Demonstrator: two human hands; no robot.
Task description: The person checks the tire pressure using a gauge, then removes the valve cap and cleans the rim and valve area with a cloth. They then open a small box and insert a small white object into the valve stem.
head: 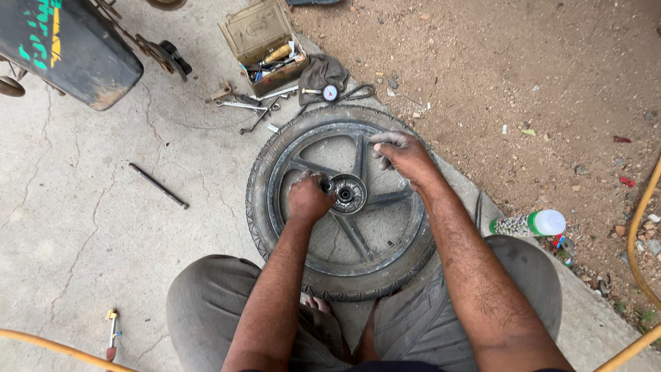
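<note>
Left hand [309,198]: my fingers closed on the hub [346,193] of the wheel [342,203].
Right hand [403,155]: fingers curled over the far rim — gripping it.
Floor [82,227]: concrete.

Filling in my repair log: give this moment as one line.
left hand: at hub | right hand: on rim | wheel flat on concrete

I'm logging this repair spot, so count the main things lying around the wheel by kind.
Wheel with tyre: 1
Open toolbox: 1
Pressure gauge: 1
Dark cloth: 1
Long metal rod: 1
Bottle: 1
Total: 6
The loose spanners beside the toolbox overlap too much to count.
</note>
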